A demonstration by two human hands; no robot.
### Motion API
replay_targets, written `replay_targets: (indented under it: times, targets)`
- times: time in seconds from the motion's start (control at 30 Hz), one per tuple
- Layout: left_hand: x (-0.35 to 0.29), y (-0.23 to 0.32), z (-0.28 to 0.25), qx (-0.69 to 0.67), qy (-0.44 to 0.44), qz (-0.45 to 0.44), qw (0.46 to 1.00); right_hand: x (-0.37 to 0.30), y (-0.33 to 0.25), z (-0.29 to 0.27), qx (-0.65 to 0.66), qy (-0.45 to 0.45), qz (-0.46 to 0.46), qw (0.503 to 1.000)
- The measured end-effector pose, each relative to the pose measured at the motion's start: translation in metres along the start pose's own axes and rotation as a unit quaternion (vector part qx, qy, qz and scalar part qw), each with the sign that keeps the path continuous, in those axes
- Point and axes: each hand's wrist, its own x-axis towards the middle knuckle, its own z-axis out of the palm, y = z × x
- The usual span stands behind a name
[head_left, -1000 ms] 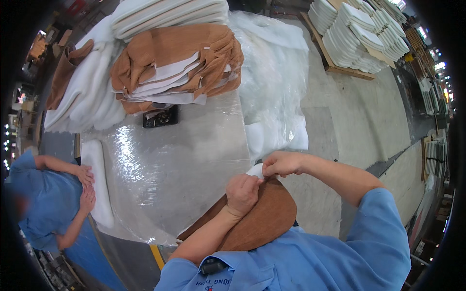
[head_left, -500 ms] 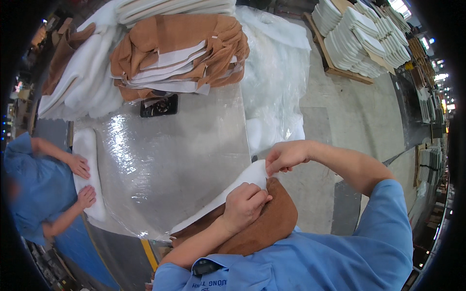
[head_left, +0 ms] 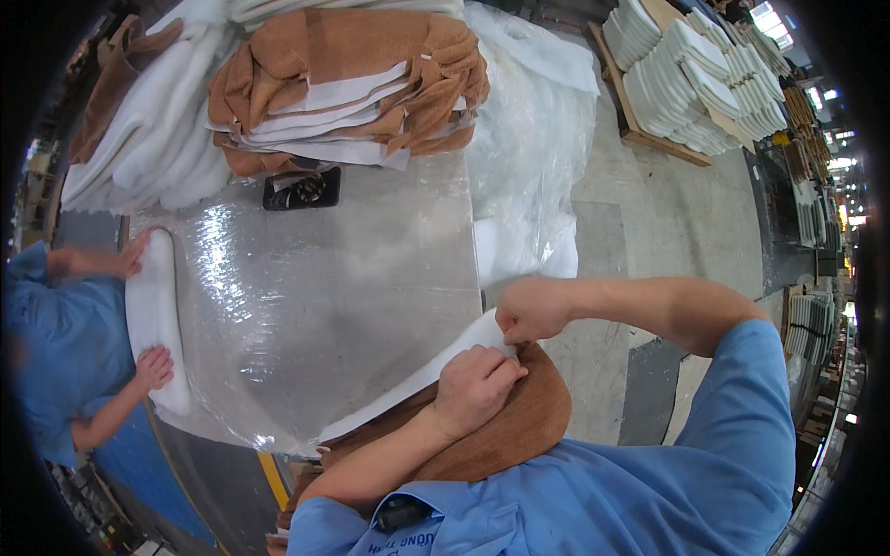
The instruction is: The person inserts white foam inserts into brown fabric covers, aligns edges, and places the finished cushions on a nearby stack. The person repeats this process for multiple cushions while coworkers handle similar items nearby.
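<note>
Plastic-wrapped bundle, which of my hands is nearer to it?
Right. Your right hand is just below the near end of the plastic-wrapped bundle in the picture; your left hand is farther back, at the brown cover.

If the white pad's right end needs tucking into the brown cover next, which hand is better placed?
Probably the right hand: it is at the right end of the white pad, apparently pinching it, while the left hand grips the brown fabric cover nearer the body.
</note>
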Motion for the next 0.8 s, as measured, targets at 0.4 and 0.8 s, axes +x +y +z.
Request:
replay_targets:
  times: [0.4, 0.8]
  targets:
    - [0.004, -0.045, 0.023, -0.207, -0.03, -0.373, 0.904, -0.007, 0.049, 0.091, 0.592, 0.187, 0.004, 0.784]
    - [-0.013, -0.05, 0.009, -0.25, -0.028, -0.484, 0.838, 0.029, 0.048, 0.145, 0.739, 0.445, 0.008, 0.505]
